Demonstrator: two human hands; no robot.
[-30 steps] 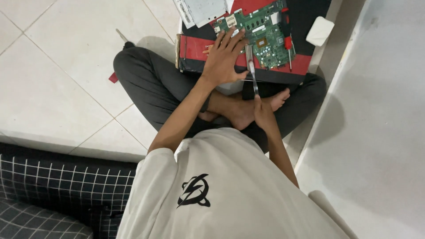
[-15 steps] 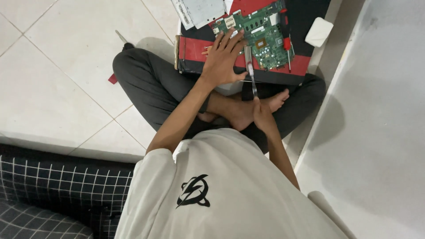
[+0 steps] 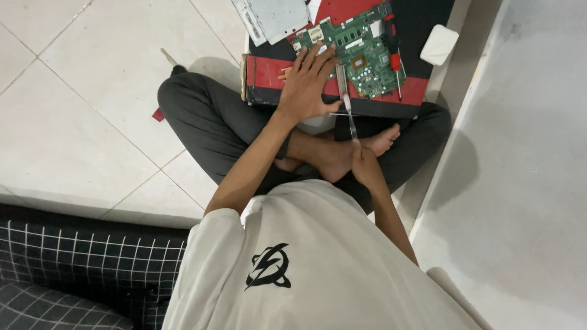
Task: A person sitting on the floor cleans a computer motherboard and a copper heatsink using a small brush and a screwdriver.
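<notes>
Head cam looked straight down on someone sitting cross-legged on a pale tiled floor (image 3: 79, 122), in dark trousers and a cream t-shirt. Across the far side of their lap sat a flat red-and-black box (image 3: 269, 73), and on top of that lay a green rectangular circuit board (image 3: 361, 49) packed with chips and slots. The left hand (image 3: 309, 85) was spread flat, palm down, fingers fanned out, pressing on the near-left corner of the board and the box under it, not wrapped around anything. The right hand (image 3: 365, 166) was down near the bare feet, closed around the near end of a long thin silvery tool (image 3: 347, 107) whose far end reached up onto the board just right of the left hand. A red-handled screwdriver (image 3: 396, 70) lay on the board's right side. A small white block (image 3: 439, 44) sat further right, and a grey metal plate (image 3: 272, 18) lay at the far left.
</notes>
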